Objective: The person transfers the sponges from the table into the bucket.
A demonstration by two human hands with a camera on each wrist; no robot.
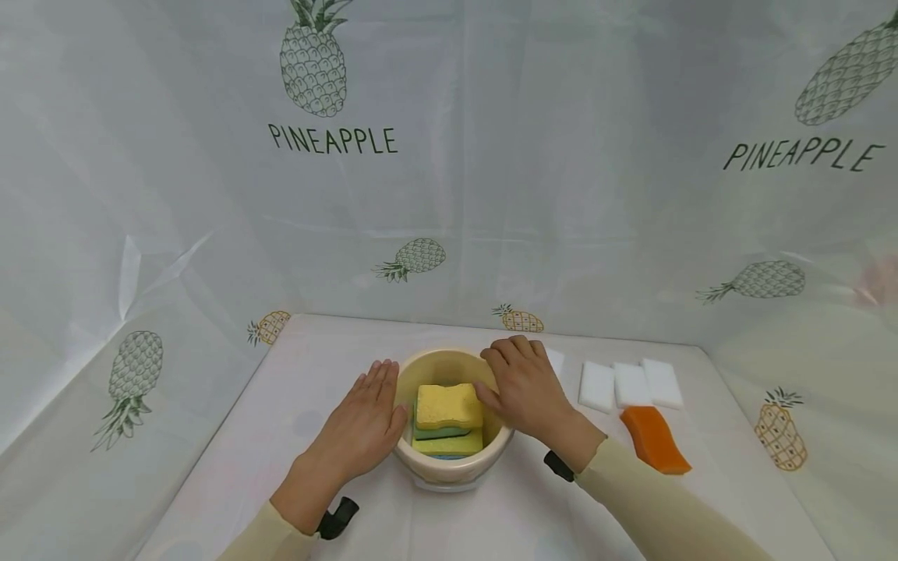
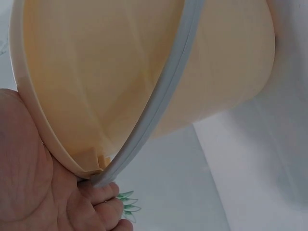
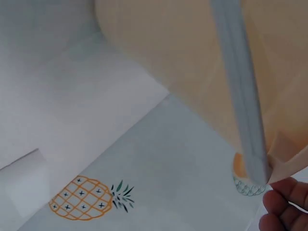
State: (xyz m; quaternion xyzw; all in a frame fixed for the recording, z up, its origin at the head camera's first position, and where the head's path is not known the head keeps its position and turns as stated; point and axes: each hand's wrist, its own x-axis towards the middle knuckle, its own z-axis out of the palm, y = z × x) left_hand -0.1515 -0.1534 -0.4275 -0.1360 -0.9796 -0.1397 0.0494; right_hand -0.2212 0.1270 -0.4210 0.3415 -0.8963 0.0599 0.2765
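Note:
A cream bucket [image 1: 449,470] stands between my two hands, its grey handle [image 2: 161,91] hanging down at the front. Yellow sponges [image 1: 449,405] with green and blue undersides lie stacked inside it. My left hand [image 1: 358,428] lies along the left rim with straight fingers; in the left wrist view its palm touches the rim by the handle joint. Over the right rim, my right hand [image 1: 529,386] bends its fingers outside while its thumb reaches inside. Only bent fingers [image 3: 284,202] of that hand show in the right wrist view, under the rim at the handle joint.
Several white sponge blocks [image 1: 596,387] lie on the table right of the bucket, one partly behind my right hand. An orange sponge [image 1: 654,440] lies nearer, beside the right forearm. A pineapple-printed sheet [image 1: 561,195] rises behind and at both sides of the white table [image 1: 323,343].

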